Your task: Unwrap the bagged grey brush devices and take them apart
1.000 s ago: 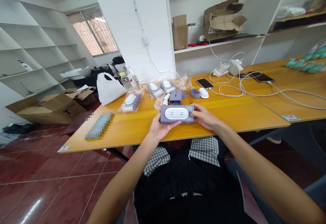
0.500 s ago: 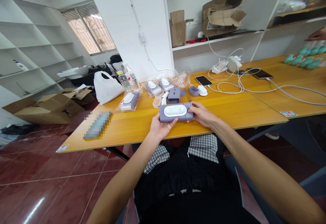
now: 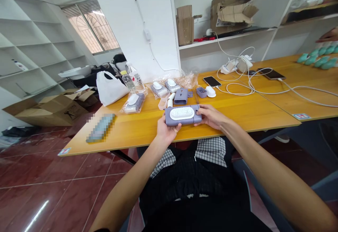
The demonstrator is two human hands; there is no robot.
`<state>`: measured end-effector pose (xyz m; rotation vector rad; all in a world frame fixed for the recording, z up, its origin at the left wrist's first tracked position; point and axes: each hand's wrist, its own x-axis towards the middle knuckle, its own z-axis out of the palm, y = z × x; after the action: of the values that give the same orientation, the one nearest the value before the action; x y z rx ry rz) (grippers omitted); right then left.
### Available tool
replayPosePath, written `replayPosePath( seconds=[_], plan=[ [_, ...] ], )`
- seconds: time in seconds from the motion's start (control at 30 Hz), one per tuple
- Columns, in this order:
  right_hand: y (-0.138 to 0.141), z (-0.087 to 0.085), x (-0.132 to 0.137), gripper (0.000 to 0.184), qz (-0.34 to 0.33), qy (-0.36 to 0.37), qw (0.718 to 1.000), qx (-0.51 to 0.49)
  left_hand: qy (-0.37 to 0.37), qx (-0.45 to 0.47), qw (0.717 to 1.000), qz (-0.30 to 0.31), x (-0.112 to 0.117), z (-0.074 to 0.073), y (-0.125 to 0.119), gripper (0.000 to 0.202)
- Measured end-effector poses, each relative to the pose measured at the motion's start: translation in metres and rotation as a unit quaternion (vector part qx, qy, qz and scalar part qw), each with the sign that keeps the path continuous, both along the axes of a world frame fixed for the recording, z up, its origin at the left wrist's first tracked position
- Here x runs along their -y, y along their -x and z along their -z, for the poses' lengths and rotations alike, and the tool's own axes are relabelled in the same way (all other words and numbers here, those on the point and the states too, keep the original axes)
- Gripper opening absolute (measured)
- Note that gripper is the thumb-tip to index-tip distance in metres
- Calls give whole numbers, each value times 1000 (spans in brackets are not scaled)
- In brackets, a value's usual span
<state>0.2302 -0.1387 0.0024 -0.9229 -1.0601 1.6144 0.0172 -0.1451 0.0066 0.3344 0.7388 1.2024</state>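
My left hand [image 3: 167,130] grips the left end of a purple case [image 3: 172,121], its thumb on the near edge. Set in the top of the case is a white oval brush [image 3: 182,113] with short bristles facing up. My right hand [image 3: 211,116] is closed on the right end, where a seam crosses the case; its fingers partly cover that end. Just beyond lie an open purple case part [image 3: 181,96], a white cylindrical piece [image 3: 170,100], a pale pink translucent tray [image 3: 162,102], a small purple cup [image 3: 201,92] and a white rounded piece [image 3: 210,91].
Bagged purple-and-white units [image 3: 133,103] lie on the table [image 3: 142,133] near a white plastic bag [image 3: 109,89] and bottles [image 3: 133,73]. A phone [image 3: 211,81] with white cables [image 3: 237,90] lies right of centre. Another person's hand [image 3: 330,35] is above green items [image 3: 320,61] at far right.
The case stays in both hands. Its right end, with my right hand on it, has shifted slightly and now sits at a small angle to the rest. The view has tipped a little.
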Motion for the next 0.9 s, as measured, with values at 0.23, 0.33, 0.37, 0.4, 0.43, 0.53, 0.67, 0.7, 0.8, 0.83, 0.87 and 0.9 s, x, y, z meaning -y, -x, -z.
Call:
replayPosePath(
  seconds=[0.23, 0.33, 0.37, 0.4, 0.43, 0.53, 0.67, 0.7, 0.8, 0.83, 0.87, 0.9],
  plan=[
    [-29, 0, -8, 17, 81, -12, 994, 67, 6, 7, 1000, -15, -8, -7, 13, 49],
    [-46, 5, -13, 15, 141, -9, 988, 62, 8, -13, 1000, -7, -17, -11, 28, 49],
    [-49, 6, -14, 15, 147, -10, 987, 61, 3, -21, 1000, -2, -19, -12, 31, 49],
    [-51, 8, -15, 15, 147, -12, 987, 63, -3, -30, 1000, 3, -21, -12, 33, 48],
    [-53, 9, -15, 17, 145, -15, 987, 68, -10, -40, 999, 5, -21, -12, 33, 46],
    [-54, 10, -15, 27, 146, -19, 986, 80, -44, -72, 996, 10, -20, -10, 29, 41],
    [-53, 11, -14, 39, 154, -43, 981, 108, -130, -141, 981, 22, -17, -8, 29, 45],
    [-52, 11, -14, 38, 159, -55, 977, 127, -157, -173, 972, 22, -17, -8, 32, 47],
    [-50, 15, -15, 32, 183, -96, 960, 187, -248, -298, 921, 24, -17, -8, 46, 61],
    [-50, 16, -16, 31, 191, -109, 954, 203, -279, -345, 896, 33, -17, -9, 50, 66],
    [-50, 17, -16, 30, 199, -123, 949, 214, -310, -390, 866, 44, -17, -11, 55, 70],
    [-50, 18, -15, 31, 206, -137, 944, 220, -340, -429, 835, 56, -17, -13, 59, 73]
  ],
)
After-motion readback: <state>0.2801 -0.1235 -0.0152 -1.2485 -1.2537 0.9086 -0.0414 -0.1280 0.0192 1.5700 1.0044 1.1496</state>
